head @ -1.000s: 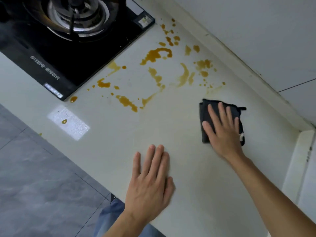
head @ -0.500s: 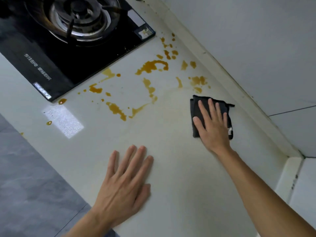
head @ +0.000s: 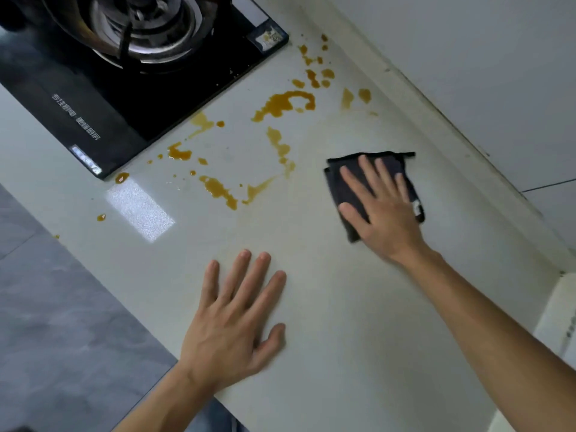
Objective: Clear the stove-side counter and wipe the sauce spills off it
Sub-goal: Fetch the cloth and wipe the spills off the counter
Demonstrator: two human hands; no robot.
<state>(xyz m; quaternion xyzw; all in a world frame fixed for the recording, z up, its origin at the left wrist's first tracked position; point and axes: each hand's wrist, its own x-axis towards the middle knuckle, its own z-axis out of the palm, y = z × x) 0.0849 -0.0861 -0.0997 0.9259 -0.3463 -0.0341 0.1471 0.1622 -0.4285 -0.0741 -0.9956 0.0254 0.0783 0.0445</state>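
right hand [head: 381, 210] flat, fingers spread, pressing cloth [head: 375, 190] mid-right | left hand [head: 237, 316] flat on counter [head: 358, 338] | sauce [head: 283, 104] upper centre | risk: loaded cloth smears sauce toward stove [head: 131, 73]

Left hand [head: 232, 319] lies flat, palm down, fingers spread and straight — near the surface's front edge. Right hand [head: 381, 210] reaches farther in, arm extended, fingers straight — pressing down.

1 head view, steep downward, close over counter [head: 358, 322].
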